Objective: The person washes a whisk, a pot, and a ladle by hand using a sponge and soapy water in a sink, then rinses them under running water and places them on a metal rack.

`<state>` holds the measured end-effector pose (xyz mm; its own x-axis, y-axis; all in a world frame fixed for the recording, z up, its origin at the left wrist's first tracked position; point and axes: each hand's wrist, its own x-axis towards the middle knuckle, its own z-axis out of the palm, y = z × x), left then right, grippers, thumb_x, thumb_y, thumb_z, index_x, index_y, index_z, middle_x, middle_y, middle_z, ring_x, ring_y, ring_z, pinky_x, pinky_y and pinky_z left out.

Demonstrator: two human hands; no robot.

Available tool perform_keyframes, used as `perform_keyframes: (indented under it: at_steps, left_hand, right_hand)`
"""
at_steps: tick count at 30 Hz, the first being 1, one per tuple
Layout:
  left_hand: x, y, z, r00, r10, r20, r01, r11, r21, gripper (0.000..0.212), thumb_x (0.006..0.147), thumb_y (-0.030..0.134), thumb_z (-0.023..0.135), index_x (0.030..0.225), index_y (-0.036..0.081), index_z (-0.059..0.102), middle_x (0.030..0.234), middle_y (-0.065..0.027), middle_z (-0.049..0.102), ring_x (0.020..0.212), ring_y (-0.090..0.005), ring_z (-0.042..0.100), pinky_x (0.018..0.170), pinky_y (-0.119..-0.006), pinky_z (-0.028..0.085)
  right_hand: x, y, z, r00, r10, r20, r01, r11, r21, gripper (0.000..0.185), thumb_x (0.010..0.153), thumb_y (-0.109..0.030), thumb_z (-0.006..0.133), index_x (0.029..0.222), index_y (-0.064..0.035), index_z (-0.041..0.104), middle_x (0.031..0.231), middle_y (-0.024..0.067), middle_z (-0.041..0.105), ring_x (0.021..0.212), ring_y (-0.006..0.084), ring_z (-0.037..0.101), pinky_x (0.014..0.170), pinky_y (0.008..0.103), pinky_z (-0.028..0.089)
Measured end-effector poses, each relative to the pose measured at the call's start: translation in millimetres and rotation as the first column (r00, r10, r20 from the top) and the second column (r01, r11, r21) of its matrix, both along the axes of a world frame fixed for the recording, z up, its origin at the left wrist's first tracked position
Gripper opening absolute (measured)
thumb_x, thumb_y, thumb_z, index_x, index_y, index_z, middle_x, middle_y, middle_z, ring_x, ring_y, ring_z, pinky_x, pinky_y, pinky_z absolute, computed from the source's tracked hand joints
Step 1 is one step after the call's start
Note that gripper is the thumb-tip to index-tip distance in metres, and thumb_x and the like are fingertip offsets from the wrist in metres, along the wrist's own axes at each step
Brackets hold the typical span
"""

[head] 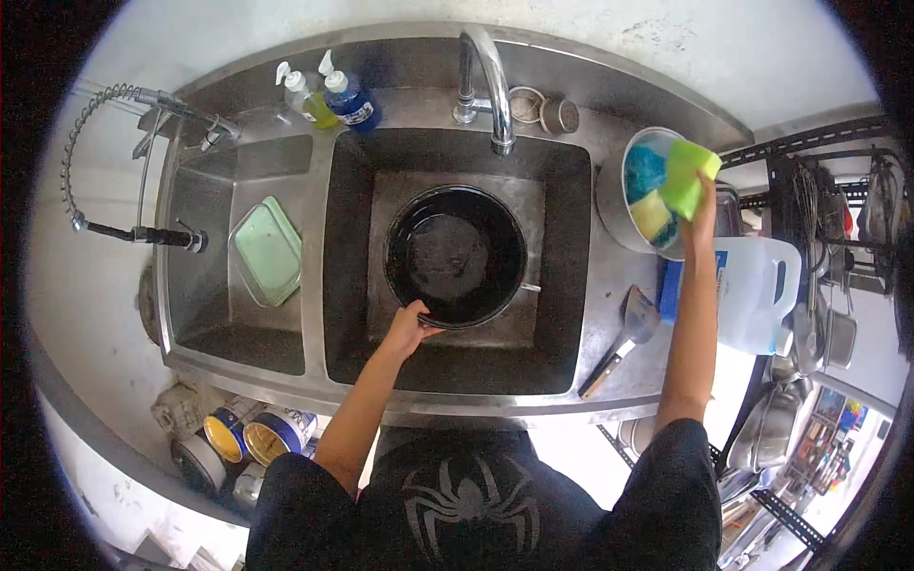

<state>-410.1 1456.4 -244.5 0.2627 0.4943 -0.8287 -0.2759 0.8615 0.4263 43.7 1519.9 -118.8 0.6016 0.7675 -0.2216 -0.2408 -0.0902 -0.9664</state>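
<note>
My left hand (409, 331) grips the near rim of a round black pan (451, 250) in the larger basin of a stainless steel sink (457, 367). A wet sheen shows on the pan's bottom. Out to the right, my right hand (702, 214) holds a bright green sponge (687, 178) over a white tub (613, 193). Inside that tub sit a blue scrubbing pad (644, 173) and a yellow sponge (648, 214). The chrome faucet (493, 86) arches over the basin's back edge, with no water seen running.
In the left basin lies a green-lidded container (268, 251) below a spring-neck sprayer (164, 237). Two pump bottles (348, 100) stand behind the sink. A wooden-handled scraper (620, 342) and a translucent plastic jug (753, 292) rest on the right counter, beside a rack of utensils (807, 207).
</note>
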Motion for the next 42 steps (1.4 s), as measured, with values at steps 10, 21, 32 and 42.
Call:
perform_keyframes:
  at_steps: [10,21,32,42]
  left_hand:
    - [30.2,-15.8,-19.8,0.989,-0.134,0.060,0.136,0.990,-0.032,0.014,0.076,0.012,0.048,0.078,-0.001,0.049,0.082,-0.0139,0.053,0.076,-0.0272,0.055,0.070,-0.042,0.050]
    - [16.0,-27.9,-12.4,0.994,-0.019,-0.105,0.017,0.999,-0.027,0.012,0.073,0.011,0.048,0.074,0.000,0.044,0.076,-0.0105,0.045,0.065,-0.0196,0.051,0.064,-0.042,0.053]
    - [15.0,-30.3,-24.5,0.996,0.046,-0.078,-0.041,0.998,0.053,0.036,0.074,0.008,0.049,0.105,-0.001,0.033,0.096,-0.0095,0.041,0.077,-0.0212,0.051,0.071,-0.048,0.050]
    - [25.6,-5.5,2.0,0.868,-0.001,-0.496,0.345,0.721,0.602,0.079,0.077,0.000,0.036,0.132,0.020,-0.016,0.137,-0.0233,0.001,0.124,-0.0344,0.019,0.098,-0.044,0.025]
  right_hand:
    - [-251.1,-18.6,-182.6,0.753,0.511,0.415,-0.203,0.780,-0.592,0.036,0.075,-0.019,0.054,0.107,-0.0082,0.041,0.093,0.0150,0.050,0.083,0.0278,0.052,0.066,0.0395,0.045]
    - [-300.2,-16.0,-174.9,0.073,0.745,0.663,-0.446,0.619,-0.646,0.042,0.064,0.002,0.054,0.105,-0.0031,0.046,0.104,0.0199,0.043,0.092,0.0348,0.049,0.074,0.0378,0.045]
    - [-314.1,1.4,-175.4,-0.216,0.558,0.801,-0.335,0.728,-0.598,0.041,0.072,-0.003,0.046,0.113,-0.0040,0.042,0.113,0.0173,0.043,0.104,0.0326,0.043,0.085,0.0378,0.039]
    - [-327.9,-51.7,-190.6,0.685,0.725,-0.078,-0.659,0.570,-0.490,0.045,0.078,-0.032,0.051,0.104,0.0049,0.052,0.112,0.0225,0.046,0.105,0.0348,0.044,0.086,0.0376,0.036]
